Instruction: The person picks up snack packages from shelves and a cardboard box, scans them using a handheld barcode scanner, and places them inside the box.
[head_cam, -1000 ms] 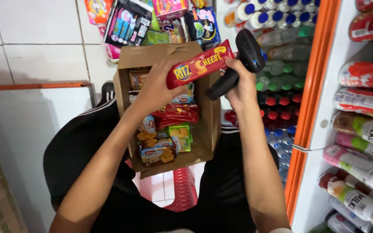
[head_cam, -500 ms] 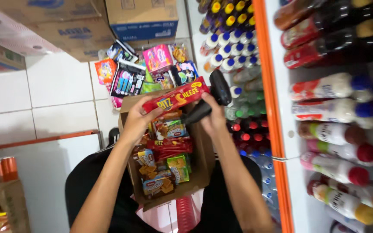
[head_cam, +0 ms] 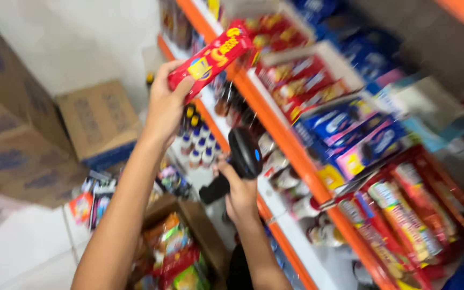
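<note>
Red cracker pack point(head_cam: 210, 58) is gripped in the raised left hand point(head_cam: 165, 107), held just before the orange-edged shelf point(head_cam: 275, 126) of red and blue snack packs. Black scanner point(head_cam: 238, 164) is clasped in the right hand point(head_cam: 241, 194) lower down. An open cardboard box point(head_cam: 189, 241) of snacks is seen below the arms.

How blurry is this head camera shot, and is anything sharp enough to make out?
Head view: strong motion blur throughout; the shelf packs on the right smear most. The left hand with its red snack pack and the right hand gripping the black scanner are soft but recognisable. Lighting is even and bright, with no harsh glare; the cardboard boxes at left are washed and hazy.
</note>
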